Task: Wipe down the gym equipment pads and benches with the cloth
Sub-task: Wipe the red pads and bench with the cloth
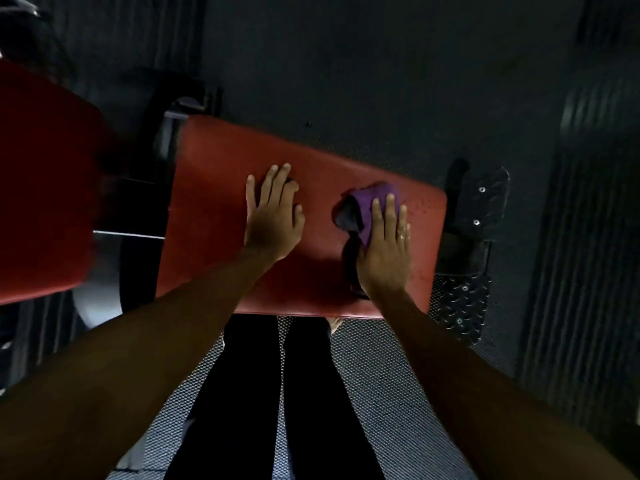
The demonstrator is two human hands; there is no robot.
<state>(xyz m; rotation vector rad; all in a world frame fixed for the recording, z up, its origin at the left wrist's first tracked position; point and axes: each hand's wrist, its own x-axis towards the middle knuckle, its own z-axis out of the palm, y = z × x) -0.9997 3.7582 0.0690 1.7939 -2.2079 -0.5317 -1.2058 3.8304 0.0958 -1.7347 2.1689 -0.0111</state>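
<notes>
A: Quick pass. Where's the task thing?
B: The crumpled purple cloth [375,199] lies on the red padded surface [221,188], on its right half, short of the right end. The bunched part sticks out past the fingertips. A darker fold trails back along the thumb side toward the near edge.

A: Right hand?
B: The right hand [384,247] lies flat on top of the cloth, palm down, with the fingers straight and close together, pressing it onto the surface. It isn't curled round the cloth. I can't make out the thumb, because the dark fold covers that side.

A: Left?
B: The left hand [273,213] is flat on the bare pad near the middle, with the fingers straight and slightly spread. It holds nothing and is apart from the cloth.

A: Anything else?
B: A second red pad [41,188] sits at the left, blurred. A black metal frame [138,202] fills the gap between it and the surface. Diamond-plate metal footplates [464,299] are just beyond the right end. A dark rubber floor [381,81] lies behind. The person's legs in black trousers [311,393] stand at the near edge on a grey mesh-textured mat [374,368]. Both forearms are bare.

A: Lighting?
B: It's dim, and the corners are too dark to read.
</notes>
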